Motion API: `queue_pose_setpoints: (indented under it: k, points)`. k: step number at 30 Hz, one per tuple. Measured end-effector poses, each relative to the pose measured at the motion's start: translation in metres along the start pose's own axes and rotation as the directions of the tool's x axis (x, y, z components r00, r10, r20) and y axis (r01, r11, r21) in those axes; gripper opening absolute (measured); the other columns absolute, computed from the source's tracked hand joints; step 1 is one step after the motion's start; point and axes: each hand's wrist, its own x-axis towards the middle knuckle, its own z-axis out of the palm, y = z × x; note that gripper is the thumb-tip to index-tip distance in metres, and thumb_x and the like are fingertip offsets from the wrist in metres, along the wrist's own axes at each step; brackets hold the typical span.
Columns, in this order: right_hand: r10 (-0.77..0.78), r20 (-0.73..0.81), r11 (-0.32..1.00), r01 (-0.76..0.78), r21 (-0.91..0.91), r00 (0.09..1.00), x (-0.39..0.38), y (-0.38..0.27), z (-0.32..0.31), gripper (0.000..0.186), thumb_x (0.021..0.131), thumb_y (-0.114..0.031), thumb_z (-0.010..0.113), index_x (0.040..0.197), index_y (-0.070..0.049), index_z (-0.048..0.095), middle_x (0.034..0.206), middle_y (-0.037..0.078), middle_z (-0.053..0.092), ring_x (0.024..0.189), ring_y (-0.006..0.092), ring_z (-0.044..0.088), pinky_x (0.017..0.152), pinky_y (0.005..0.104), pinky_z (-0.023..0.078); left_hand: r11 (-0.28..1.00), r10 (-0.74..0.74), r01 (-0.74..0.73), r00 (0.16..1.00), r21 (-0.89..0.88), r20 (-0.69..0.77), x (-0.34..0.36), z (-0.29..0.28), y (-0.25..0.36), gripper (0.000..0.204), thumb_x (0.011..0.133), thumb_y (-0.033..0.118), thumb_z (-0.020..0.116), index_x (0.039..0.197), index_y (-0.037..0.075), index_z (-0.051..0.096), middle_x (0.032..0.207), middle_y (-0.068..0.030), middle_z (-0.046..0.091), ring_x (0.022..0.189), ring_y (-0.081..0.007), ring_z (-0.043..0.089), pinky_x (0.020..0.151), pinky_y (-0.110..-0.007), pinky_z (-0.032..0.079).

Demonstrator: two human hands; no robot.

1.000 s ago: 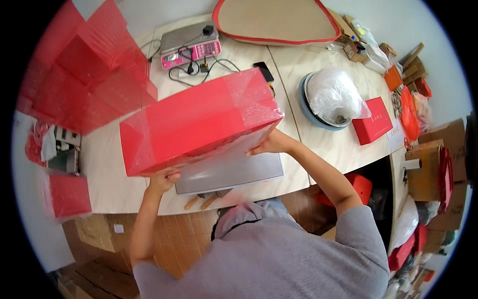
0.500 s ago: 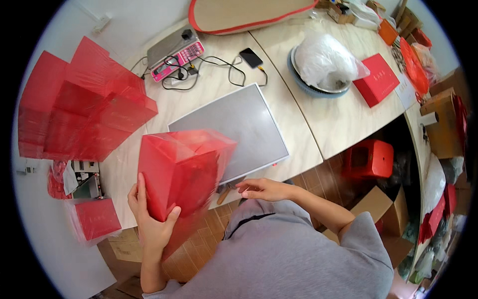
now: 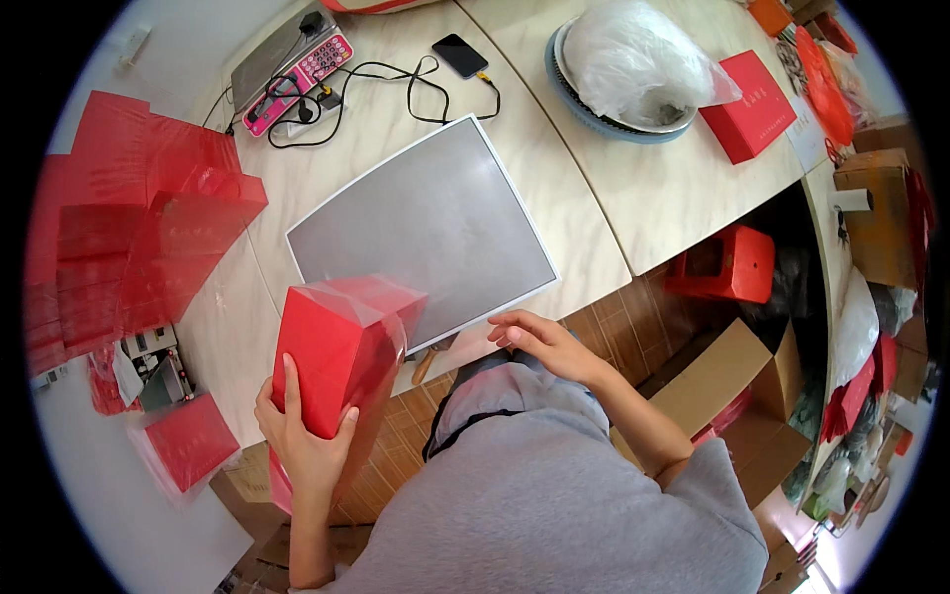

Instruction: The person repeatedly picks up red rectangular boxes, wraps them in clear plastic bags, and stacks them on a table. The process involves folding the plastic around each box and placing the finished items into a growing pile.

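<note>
My left hand (image 3: 307,428) grips a red box (image 3: 322,361) wrapped in loose clear film, thumb on one side and fingers on the other. The box is tilted, its upper end over the near left corner of a flat grey plate (image 3: 426,223) with a white frame. Whether box and plate touch, I cannot tell. Loose film (image 3: 381,292) sticks out past the box's upper end. My right hand (image 3: 542,345) hovers by the table's front edge near the plate, empty, its fingers apart and slightly curled. Close by, a wooden-handled tool (image 3: 426,366) shows at the table edge.
Film-wrapped red boxes (image 3: 148,228) are piled at the left. Behind the plate lie a pink keypad device (image 3: 297,84), black cables and a phone (image 3: 460,55). Farther right are a bagged basin (image 3: 618,124) and a red box (image 3: 750,107). A red stool (image 3: 727,265) and open carton (image 3: 717,381) stand below.
The view has shifted, so the table appears higher and farther left. My left hand has turned the box somewhat, and its film spreads less over the plate. My right hand has moved slightly right.
</note>
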Motion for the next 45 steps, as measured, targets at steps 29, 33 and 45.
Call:
queue_pose_setpoints:
  k: [29,33,45]
  points:
    - [-0.022,0.850,-0.377,0.783,-0.495,0.527,0.136,-0.172,0.170,0.102,0.059,-0.036,0.080,0.144,-0.020,0.027,0.129,0.022,0.039,0.116,0.0379,0.041,0.100,0.0481,0.033,0.865,-0.317,-0.100,0.651,-0.492,-0.689,-0.043,-0.002,-0.083,0.042,0.082,0.019,0.063,0.120,0.005,0.053,0.124,-0.0137,0.052,0.117,-0.0314,0.045,0.103,-0.045,0.029]
    - [0.144,0.857,-0.345,0.837,-0.424,0.494,0.134,-0.173,0.211,0.096,0.059,-0.038,0.081,0.142,-0.024,0.034,0.121,0.021,0.042,0.105,0.0363,0.045,0.093,0.0450,0.037,0.452,-0.760,0.046,0.544,-0.891,-0.357,-0.149,0.093,-0.125,0.025,0.089,0.010,0.055,0.112,0.001,0.057,0.113,-0.0122,0.057,0.104,-0.0210,0.055,0.090,-0.031,0.042]
    - [-0.161,0.341,-0.308,0.281,-0.909,0.926,-0.003,-0.145,0.141,0.092,0.061,-0.032,0.080,0.140,-0.012,0.037,0.108,0.021,0.045,0.100,0.0351,0.046,0.091,0.0439,0.038,0.255,-0.513,-0.010,0.846,-0.967,-0.144,-0.109,0.148,-0.099,0.021,0.089,0.011,0.056,0.107,0.001,0.058,0.100,-0.0106,0.063,0.088,-0.0187,0.062,0.077,-0.029,0.048]
